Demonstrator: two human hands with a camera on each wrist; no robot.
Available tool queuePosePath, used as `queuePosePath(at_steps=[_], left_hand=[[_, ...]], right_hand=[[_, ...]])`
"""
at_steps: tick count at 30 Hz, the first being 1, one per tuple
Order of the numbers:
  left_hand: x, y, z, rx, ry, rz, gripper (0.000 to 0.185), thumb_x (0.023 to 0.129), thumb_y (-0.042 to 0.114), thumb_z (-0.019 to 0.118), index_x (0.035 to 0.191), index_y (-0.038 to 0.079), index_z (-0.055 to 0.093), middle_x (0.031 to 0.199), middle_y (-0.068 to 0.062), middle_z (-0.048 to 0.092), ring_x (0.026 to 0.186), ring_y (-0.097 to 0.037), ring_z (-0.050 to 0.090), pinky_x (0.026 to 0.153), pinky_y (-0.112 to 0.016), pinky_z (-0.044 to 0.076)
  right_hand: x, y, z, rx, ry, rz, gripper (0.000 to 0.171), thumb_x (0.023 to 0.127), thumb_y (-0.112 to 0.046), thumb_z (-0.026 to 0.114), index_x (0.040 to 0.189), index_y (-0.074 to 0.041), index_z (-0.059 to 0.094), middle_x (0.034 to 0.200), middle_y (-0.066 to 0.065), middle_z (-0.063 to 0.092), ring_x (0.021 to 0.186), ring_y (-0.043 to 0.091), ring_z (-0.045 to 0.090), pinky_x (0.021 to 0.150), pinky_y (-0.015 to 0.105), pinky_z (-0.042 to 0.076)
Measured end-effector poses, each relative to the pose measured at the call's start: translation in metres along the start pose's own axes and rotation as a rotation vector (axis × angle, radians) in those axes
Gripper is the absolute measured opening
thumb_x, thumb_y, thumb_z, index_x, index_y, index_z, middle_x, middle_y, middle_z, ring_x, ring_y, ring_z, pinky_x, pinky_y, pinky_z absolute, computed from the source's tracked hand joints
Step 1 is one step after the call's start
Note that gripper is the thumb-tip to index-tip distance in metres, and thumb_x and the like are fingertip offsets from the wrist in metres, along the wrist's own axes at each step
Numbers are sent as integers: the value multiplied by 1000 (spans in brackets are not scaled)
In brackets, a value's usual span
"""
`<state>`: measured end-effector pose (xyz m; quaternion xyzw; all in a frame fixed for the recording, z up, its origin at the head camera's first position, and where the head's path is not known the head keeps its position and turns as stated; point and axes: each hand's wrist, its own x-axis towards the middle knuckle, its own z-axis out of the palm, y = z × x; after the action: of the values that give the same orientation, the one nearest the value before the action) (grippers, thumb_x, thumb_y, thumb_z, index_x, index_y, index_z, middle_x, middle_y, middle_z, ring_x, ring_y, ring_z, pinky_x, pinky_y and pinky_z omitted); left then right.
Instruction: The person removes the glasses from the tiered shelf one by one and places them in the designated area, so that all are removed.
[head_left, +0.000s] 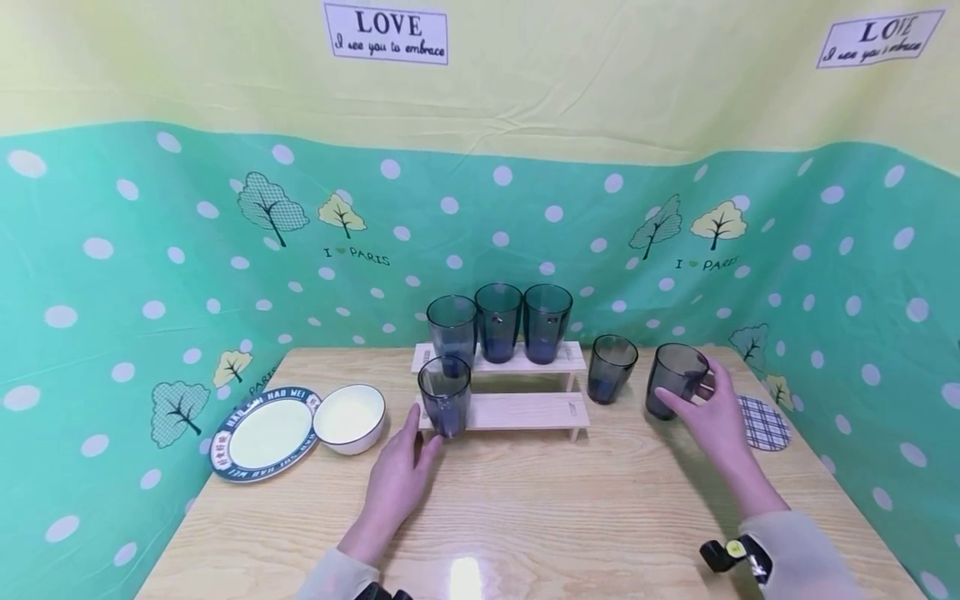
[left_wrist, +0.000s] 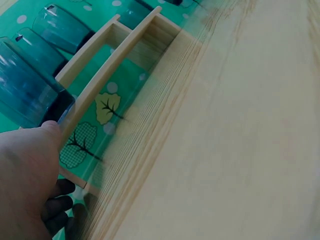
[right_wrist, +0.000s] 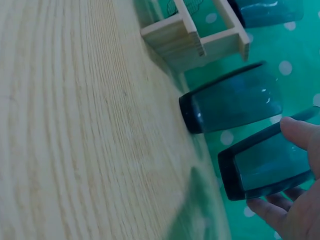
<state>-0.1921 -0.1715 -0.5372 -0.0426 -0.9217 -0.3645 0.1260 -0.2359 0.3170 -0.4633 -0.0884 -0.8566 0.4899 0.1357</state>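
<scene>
In the head view, my left hand [head_left: 397, 479] holds a dark tinted glass [head_left: 447, 408] low on its side, at the left end of the lower tier of a wooden stand [head_left: 517, 410]. The left wrist view shows the thumb [left_wrist: 51, 128] against that glass's base [left_wrist: 59, 107]; part of the grip is hidden. On the right, my right hand [head_left: 716, 412] grips another dark glass [head_left: 670, 379] from its right side, thumb [right_wrist: 296, 131] on one side and fingers below. I cannot tell whether this glass touches the table. Beside it stands a third glass [head_left: 609, 375], upright on the table.
Three taller dark glasses [head_left: 546, 325] stand on the stand's upper tier [head_left: 506, 357]. At the left are a blue-rimmed oval plate [head_left: 232, 460] and a white bowl [head_left: 349, 417]. A checked round mat [head_left: 765, 423] lies at the right edge. Green patterned cloth [head_left: 480, 217] encloses the wooden table [head_left: 540, 500].
</scene>
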Motion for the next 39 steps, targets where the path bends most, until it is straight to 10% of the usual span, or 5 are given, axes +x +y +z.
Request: queuePosePath(at_steps=[17,39], left_hand=[[-1,0,2,3,-8,-11,79,113,42,65,174,5,31,157,-28,58,144,-48,56,121,-64,44],[-1,1,1,11,9,4,77,113,39,66,173,4,33,153,-29,61,141,-48,59,119,-64,46]], right_hand=[[24,17,23,57,-16,61,117,96,-41,90,177,-10,12,164,36,41,149,53,46,118,63,48],[30,21,34,64,-28,17,113,99,-39,87,176,-11,10,164,37,40,150,53,45,118,62,48]])
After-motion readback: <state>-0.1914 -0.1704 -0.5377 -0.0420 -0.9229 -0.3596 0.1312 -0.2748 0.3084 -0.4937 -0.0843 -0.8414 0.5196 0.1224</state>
